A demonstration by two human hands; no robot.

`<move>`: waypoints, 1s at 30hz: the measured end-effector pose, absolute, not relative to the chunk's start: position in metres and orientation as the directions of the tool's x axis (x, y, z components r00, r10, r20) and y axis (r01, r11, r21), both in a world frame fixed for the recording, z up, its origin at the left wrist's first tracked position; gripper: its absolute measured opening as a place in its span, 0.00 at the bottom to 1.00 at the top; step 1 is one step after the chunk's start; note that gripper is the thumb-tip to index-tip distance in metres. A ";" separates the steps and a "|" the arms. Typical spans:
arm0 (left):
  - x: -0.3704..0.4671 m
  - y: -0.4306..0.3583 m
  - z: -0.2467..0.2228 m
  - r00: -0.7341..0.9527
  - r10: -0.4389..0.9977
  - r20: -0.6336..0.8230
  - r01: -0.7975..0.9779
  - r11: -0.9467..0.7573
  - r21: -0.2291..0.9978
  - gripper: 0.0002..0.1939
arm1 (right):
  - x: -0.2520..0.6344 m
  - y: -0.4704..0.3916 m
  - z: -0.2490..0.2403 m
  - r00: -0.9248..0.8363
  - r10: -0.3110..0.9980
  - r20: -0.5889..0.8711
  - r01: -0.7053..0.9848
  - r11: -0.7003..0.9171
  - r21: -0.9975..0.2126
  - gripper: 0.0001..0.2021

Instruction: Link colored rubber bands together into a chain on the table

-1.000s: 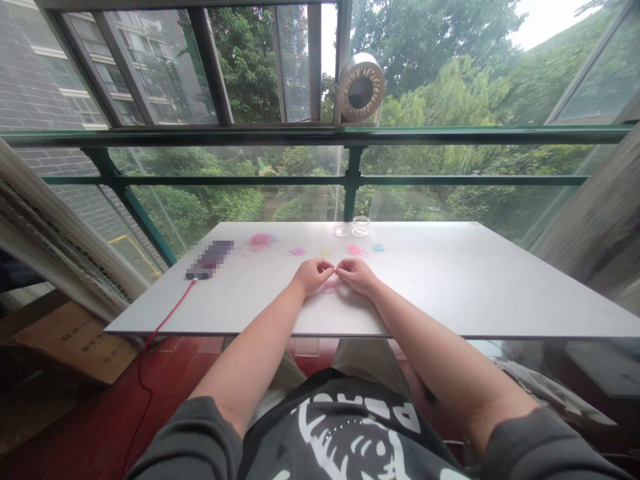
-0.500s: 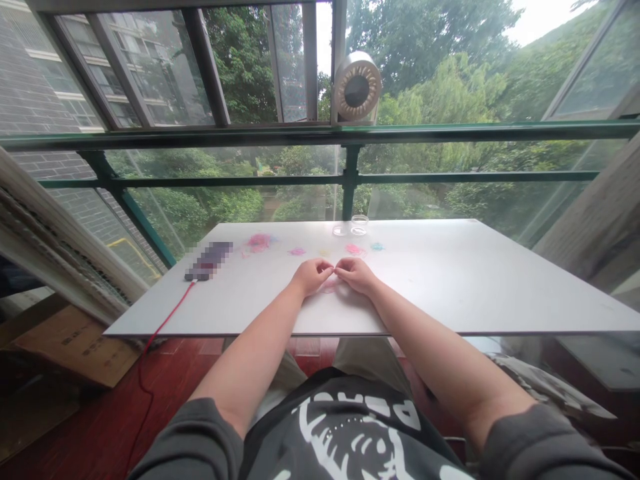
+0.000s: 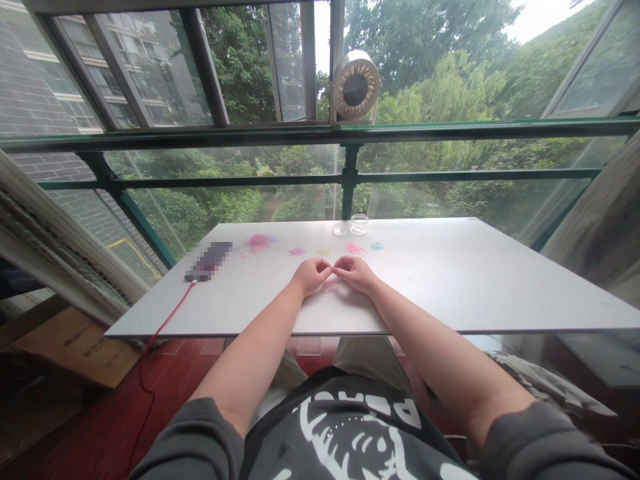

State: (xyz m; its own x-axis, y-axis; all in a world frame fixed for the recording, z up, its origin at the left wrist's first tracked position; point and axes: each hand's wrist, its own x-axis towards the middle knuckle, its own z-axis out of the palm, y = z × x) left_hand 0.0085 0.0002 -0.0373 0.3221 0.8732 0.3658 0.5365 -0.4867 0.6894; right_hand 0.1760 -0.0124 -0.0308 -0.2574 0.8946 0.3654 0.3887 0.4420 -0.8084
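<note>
Over the middle of the white table, my left hand (image 3: 313, 275) and my right hand (image 3: 353, 272) meet with thumbs and forefingers pinched, the fingertips almost touching. Whatever sits between them is too small to make out. Just below the fingers lie thin pink strands (image 3: 330, 287), like rubber bands, partly hidden by the hands. Beyond the hands are small piles of similar bands: purple (image 3: 297, 251), yellow (image 3: 325, 253), pink (image 3: 355, 248) and teal (image 3: 377, 246). A larger, mostly pink pile (image 3: 259, 243) lies farther left.
Clear round dishes (image 3: 359, 225) stand at the table's back edge. A blurred-out dark device (image 3: 210, 260) with a red cable (image 3: 173, 312) lies at the left. Behind the white table (image 3: 475, 280) runs a green railing (image 3: 225, 138), with a round fan-like device (image 3: 356, 87) above it.
Both hands keep their pinch in nearly the same place. The view has shifted very slightly; nothing on the table has visibly moved.
</note>
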 end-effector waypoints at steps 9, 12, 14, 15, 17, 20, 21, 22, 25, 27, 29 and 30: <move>0.009 -0.002 -0.034 0.308 0.874 0.376 0.552 -0.486 0.678 0.11 | 0.176 -0.014 -0.029 -0.234 0.901 0.366 0.380 0.431 -0.818 0.06; 0.010 -0.003 -0.033 0.294 0.875 0.385 0.548 -0.484 0.682 0.11 | 0.176 -0.014 -0.029 -0.231 0.902 0.364 0.363 0.427 -0.828 0.05; 0.010 -0.003 -0.033 0.290 0.876 0.385 0.540 -0.482 0.689 0.11 | 0.176 -0.013 -0.030 -0.232 0.903 0.362 0.362 0.425 -0.829 0.05; 0.010 -0.002 -0.033 0.292 0.876 0.384 0.536 -0.482 0.693 0.11 | 0.176 -0.012 -0.031 -0.233 0.904 0.359 0.363 0.423 -0.830 0.05; 0.010 -0.002 -0.034 0.300 0.874 0.382 0.529 -0.486 0.696 0.11 | 0.177 -0.011 -0.031 -0.230 0.906 0.355 0.362 0.418 -0.833 0.05; 0.009 -0.003 -0.034 0.305 0.870 0.386 0.529 -0.492 0.691 0.12 | 0.178 -0.010 -0.032 -0.227 0.909 0.349 0.351 0.411 -0.841 0.05; 0.009 -0.003 -0.034 0.303 0.871 0.388 0.533 -0.492 0.688 0.12 | 0.178 -0.010 -0.032 -0.223 0.911 0.347 0.344 0.407 -0.846 0.05; 0.009 -0.004 -0.033 0.298 0.873 0.387 0.538 -0.488 0.687 0.11 | 0.178 -0.010 -0.032 -0.219 0.913 0.344 0.334 0.401 -0.853 0.05; 0.009 -0.005 -0.031 0.288 0.882 0.373 0.550 -0.471 0.689 0.11 | 0.178 -0.011 -0.031 -0.211 0.918 0.336 0.296 0.388 -0.873 0.05; 0.009 -0.005 -0.031 0.288 0.885 0.365 0.551 -0.465 0.693 0.11 | 0.178 -0.011 -0.031 -0.216 0.918 0.334 0.281 0.386 -0.879 0.05; 0.009 -0.005 -0.031 0.290 0.885 0.365 0.551 -0.466 0.692 0.11 | 0.178 -0.011 -0.032 -0.222 0.917 0.332 0.278 0.386 -0.880 0.04; 0.009 -0.004 -0.032 0.291 0.884 0.366 0.550 -0.468 0.692 0.11 | 0.178 -0.011 -0.032 -0.224 0.916 0.332 0.278 0.387 -0.879 0.04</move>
State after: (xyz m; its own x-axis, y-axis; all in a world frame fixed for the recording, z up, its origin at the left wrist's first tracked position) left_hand 0.0092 -0.0044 -0.0320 0.2912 0.8840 0.3658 0.5498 -0.4675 0.6922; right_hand 0.1782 -0.0105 -0.0322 -0.2242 0.9161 0.3324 0.2785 0.3871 -0.8790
